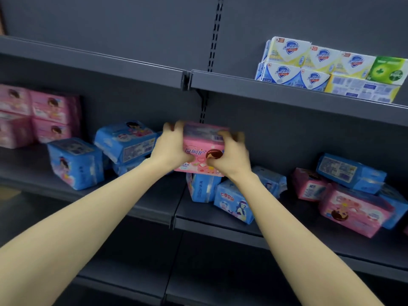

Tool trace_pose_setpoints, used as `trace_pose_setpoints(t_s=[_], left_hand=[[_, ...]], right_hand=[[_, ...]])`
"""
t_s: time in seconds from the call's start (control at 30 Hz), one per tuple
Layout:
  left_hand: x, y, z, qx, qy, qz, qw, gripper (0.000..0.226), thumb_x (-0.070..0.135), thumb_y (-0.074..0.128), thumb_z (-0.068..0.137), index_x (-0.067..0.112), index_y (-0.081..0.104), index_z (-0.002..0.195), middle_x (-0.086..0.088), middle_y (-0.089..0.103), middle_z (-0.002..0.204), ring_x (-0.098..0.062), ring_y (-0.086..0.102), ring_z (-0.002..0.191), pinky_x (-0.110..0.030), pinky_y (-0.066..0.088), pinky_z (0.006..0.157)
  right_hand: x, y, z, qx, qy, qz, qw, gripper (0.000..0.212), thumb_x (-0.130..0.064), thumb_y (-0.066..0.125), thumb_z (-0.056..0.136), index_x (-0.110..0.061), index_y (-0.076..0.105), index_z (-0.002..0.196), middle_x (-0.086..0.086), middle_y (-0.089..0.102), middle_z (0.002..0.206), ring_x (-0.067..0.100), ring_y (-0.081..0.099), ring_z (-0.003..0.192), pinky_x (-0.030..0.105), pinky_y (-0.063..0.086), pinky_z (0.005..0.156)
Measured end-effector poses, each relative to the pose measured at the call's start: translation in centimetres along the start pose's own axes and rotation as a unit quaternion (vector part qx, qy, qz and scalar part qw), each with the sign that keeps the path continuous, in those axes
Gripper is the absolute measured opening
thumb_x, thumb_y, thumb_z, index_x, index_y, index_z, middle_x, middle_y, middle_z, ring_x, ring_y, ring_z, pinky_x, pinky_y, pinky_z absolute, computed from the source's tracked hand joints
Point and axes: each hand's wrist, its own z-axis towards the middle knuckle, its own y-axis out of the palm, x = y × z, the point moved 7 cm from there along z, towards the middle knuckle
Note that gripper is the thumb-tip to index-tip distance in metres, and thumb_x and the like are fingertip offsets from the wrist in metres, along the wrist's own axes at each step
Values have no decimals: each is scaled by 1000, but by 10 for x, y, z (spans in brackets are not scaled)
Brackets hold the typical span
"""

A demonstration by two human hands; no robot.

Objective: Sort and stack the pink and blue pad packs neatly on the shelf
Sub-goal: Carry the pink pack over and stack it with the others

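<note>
A soft, pillow-shaped pink pack (204,151) in glossy printed film is held between both hands, above the dark grey sheet-metal shelf (143,202). The left hand (171,149) grips its left end, with the fingers (174,127) curled over the top rear edge. The right hand (230,155) grips the right end the same way, hooked over the top corner, so the pack spans the gap between the two palms. Motion blur softens the fingertips.

Just below it stand crinkly blue packs (234,202), tipped at odd angles; whether the pink one touches them I cannot tell. To the left lies a loose blue heap (123,140), and beyond it a squared pink stack (50,115). On the right is a mixed heap (353,206) of pink and blue. Rigid cardboard soap boxes (309,62) line the upper shelf.
</note>
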Motion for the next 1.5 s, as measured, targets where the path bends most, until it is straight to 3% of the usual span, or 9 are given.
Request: trace_pose_setpoints(t_s=[0.13, 0.37, 0.7, 1.5], left_hand=[[-8, -26, -29, -8, -11, 62, 998, 79, 19, 78, 69, 11, 35, 135, -17, 32, 131, -39, 52, 102, -35, 42, 78], [-45, -68, -93, -32, -88, 102, 990, 73, 20, 78, 67, 9, 40, 128, -15, 36, 120, -33, 50, 100, -37, 45, 75], [-107, -122, -180, -30, -159, 85, 983, 79, 22, 79, 67, 12, 39, 135, -15, 37, 127, -31, 48, 112, -37, 42, 94], [-224, -180, -272, 27, -307, 98, 946, 75, 21, 77, 69, 15, 42, 135, -12, 42, 125, -27, 48, 112, -30, 39, 91]], right_hand=[[-33, 8, -19, -3, -13, 4, 1000, 61, -20, 69, 73, -17, 44, 129, 14, 33, 127, 39, 51, 104, 39, 49, 86], [-92, 40, -65, -81, -13, 23, 996, 60, -15, 67, 75, -16, 41, 129, 12, 32, 120, 35, 49, 103, 37, 47, 85], [-164, 92, -130, -165, -42, 47, 984, 62, -20, 71, 73, -16, 41, 127, 11, 33, 120, 32, 48, 107, 36, 47, 90], [-277, 201, -177, -309, -152, 60, 937, 60, -24, 72, 73, -16, 41, 123, 11, 42, 115, 28, 47, 109, 32, 43, 82]])
